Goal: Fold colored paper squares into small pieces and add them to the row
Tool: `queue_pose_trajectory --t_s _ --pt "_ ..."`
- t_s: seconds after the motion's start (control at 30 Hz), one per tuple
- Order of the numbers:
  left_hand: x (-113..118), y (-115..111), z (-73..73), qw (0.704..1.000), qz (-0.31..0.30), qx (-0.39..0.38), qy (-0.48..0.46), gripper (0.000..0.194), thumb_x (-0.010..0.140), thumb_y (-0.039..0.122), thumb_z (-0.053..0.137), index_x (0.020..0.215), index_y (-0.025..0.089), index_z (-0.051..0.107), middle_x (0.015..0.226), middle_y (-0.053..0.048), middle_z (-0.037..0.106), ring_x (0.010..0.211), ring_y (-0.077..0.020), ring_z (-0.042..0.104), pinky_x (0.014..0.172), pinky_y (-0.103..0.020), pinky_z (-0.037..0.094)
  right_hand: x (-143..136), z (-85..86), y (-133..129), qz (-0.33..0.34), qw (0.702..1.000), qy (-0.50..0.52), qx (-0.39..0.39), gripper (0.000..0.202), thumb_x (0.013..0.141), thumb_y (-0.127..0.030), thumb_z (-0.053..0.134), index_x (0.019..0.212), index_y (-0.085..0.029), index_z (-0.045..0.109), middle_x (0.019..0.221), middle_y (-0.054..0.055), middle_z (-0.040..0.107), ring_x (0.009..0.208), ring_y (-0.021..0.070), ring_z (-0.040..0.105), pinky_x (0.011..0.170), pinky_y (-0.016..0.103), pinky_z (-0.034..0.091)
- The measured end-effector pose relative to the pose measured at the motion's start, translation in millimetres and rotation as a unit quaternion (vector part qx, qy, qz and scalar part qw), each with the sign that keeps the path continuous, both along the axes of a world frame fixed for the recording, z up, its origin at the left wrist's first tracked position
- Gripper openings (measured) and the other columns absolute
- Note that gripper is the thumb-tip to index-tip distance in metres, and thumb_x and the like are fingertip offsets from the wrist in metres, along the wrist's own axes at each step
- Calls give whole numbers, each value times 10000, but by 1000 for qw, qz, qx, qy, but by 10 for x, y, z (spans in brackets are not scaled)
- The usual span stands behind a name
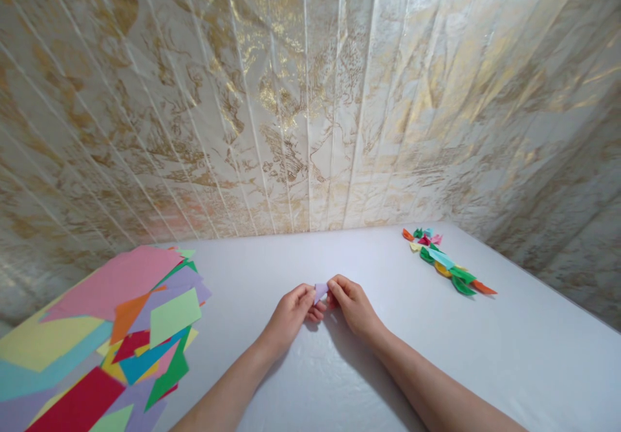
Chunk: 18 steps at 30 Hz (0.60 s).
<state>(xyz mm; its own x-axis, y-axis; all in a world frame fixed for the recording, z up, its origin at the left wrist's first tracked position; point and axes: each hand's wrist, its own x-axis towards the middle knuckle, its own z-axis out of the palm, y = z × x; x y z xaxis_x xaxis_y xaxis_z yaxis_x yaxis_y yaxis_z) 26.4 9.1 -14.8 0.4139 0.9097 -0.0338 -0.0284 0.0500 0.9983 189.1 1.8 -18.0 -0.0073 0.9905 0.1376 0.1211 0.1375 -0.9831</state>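
Observation:
Between my two hands, just above the white table (272, 257), is a small piece of folded purple paper (320, 290). My left hand (294, 309) pinches its left edge between thumb and fingers. On the opposite side, my right hand (352, 302) grips the right end with thumb and forefinger. Part of the paper is hidden behind the fingertips, so its full shape does not show.
Coloured paper sheets and scraps lie heaped at the left, among them a large pink sheet (126, 280) and a red piece (80, 403). Several small folded paper pieces (441, 257) sit at the back right. A gold-patterned curtain (286, 108) hangs behind the table.

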Motion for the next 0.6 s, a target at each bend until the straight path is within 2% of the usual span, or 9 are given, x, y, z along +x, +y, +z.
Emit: queue_pose_trajectory --t_s 0.1,0.3,0.47,0.6 --pt "-18 7 26 1000 -3 -28 -15 454 849 601 515 877 154 594 824 -71 699 681 -148 637 658 -274 505 2 22 -8 -1 1000 -20 17 398 885 -521 510 660 -194 546 591 -19 539 568 136 482 579 263 380" --pt "-22 7 105 1000 13 -8 22 241 790 386 624 857 154 617 741 -31 677 647 -135 610 629 -243 464 -20 43 -26 20 1000 -14 12 351 892 -488 509 725 -193 602 628 -7 583 608 147 518 606 266 409" --pt "11 1 38 999 18 14 23 136 765 293 630 796 178 563 647 18 629 604 -120 571 599 -227 430 -31 55 -37 27 1000 -13 6 310 877 -442 515 760 -181 634 639 -3 577 616 148 528 613 272 419" --pt "36 -21 -28 994 69 64 55 164 789 305 598 731 197 489 638 33 584 590 -122 545 575 -228 422 -56 87 -71 17 1000 4 1 292 876 -425 514 982 -178 628 749 1 597 618 135 549 618 279 457"
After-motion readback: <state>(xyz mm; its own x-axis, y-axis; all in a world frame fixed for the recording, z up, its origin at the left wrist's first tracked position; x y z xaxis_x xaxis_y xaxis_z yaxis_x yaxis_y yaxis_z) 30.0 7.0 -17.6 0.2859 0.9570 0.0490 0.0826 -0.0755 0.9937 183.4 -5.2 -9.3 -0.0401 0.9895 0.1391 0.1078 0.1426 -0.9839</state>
